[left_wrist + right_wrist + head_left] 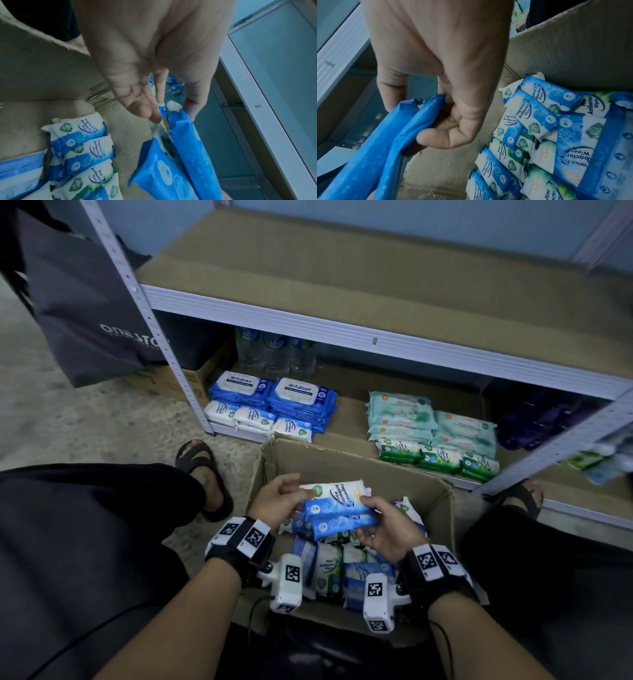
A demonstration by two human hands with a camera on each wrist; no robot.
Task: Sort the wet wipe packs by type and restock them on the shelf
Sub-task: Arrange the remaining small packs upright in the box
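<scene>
Over the open cardboard box (346, 454), both hands hold a small bundle of blue-and-white fragrance-free wipe packs (337, 505). My left hand (291, 491) pinches the bundle's left end between thumb and fingers; in the left wrist view the left hand (171, 115) meets the pack ends (187, 148). My right hand (368, 518) grips the right end, and the right wrist view shows the right hand (412, 119) curled round two blue packs (382, 148). Several loose blue and green pine packs (329, 573) lie in the box.
The low shelf holds blue antabax packs (274, 395), small blue-white packs (253, 419), mint-green packs (404, 412) and small green packs (438, 457). Water bottles (274, 354) stand behind, purple packs (541, 419) at right. The upper board (342, 275) is bare. A black bag (85, 313) hangs at left.
</scene>
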